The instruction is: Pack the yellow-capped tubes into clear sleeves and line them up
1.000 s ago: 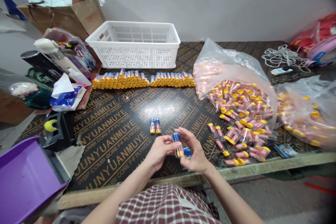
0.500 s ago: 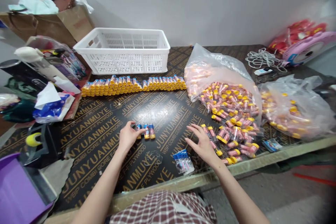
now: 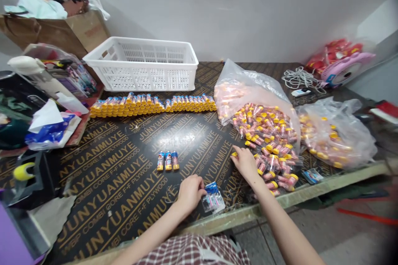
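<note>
My left hand point(image 3: 190, 192) is closed, thumb and fingertips pinched at the left edge of a small stack of blue-and-clear printed labels point(image 3: 214, 199) near the front of the table. My right hand point(image 3: 245, 165) is closed at the left side of the loose pile of small pink tubes with yellow caps point(image 3: 273, 161). A yellow cap point(image 3: 234, 154) shows at its fingertips, the rest of that tube being covered by the hand. Three blue-labelled tubes point(image 3: 168, 160) lie side by side on the table, apart from both hands.
A stacked row of blue-and-yellow tubes point(image 3: 127, 107) runs before a white plastic basket point(image 3: 146, 75). Pink tubes spill from a clear plastic bag point(image 3: 226, 103); another bag point(image 3: 338, 136) lies to its right. A tape dispenser point(image 3: 31, 182) stands at left, a pink fan point(image 3: 348, 70) at back right.
My left hand has left the three blue-labelled tubes and moved right and nearer to the label stack. My right hand has gone from open to closed, a yellow cap now at its fingertips.
</note>
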Demonstrator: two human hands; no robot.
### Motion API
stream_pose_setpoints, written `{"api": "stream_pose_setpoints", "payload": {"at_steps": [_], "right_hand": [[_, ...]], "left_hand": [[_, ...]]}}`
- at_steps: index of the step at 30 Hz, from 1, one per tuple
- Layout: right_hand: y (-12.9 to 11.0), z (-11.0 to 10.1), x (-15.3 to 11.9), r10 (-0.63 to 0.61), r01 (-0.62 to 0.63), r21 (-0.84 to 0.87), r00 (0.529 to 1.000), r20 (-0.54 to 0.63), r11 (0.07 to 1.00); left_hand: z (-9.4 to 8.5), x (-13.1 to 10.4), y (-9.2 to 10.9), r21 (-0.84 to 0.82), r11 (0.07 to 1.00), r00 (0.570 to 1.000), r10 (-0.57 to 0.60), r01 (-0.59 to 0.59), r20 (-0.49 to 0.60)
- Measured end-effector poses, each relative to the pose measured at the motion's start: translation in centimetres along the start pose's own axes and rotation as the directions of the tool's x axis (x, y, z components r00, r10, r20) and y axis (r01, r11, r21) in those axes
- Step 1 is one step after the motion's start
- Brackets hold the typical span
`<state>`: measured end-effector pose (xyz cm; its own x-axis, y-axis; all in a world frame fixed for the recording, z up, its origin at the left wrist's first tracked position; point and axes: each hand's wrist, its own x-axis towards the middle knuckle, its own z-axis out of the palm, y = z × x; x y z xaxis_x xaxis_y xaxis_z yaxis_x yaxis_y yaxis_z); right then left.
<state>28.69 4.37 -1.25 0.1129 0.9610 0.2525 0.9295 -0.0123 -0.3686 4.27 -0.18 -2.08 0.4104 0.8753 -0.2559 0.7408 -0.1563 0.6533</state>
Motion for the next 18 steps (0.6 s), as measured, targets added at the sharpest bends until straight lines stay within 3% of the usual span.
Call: {"api": "stream_pose_setpoints", "payload": {"at_steps": [6, 13, 16, 18], "right_hand": [[-3.1, -1.1, -1.2, 0.002, 0.004, 0.203, 1.0, -0.029, 0.979], [-7.4, -1.9, -2.9, -0.024, 0.027, 0.447, 1.0, -0.012, 0.894], [-8.4, -2.3, -3.4, 0.005, 0.004, 0.551, 1.0, -0.014, 0.835], [-8.9, -2.7, -3.6, 0.023, 0.0, 0.606, 0.999, -0.03, 0.795]], "left_hand": [[-0.5, -0.2, -0.4, -0.081, 0.997, 1.0, -0.004, 0.003, -0.016], [-0.3, -0.6, -0.5, -0.1, 0.994, 0.997, 0.041, -0.047, -0.06], [-0.7, -0.6, -0.3, -0.287, 0.957, 0.997, 0.023, -0.041, -0.068], [-1.4, -0.4, -0.2, -0.522, 0.853, 0.998, -0.015, -0.021, -0.065]]}}
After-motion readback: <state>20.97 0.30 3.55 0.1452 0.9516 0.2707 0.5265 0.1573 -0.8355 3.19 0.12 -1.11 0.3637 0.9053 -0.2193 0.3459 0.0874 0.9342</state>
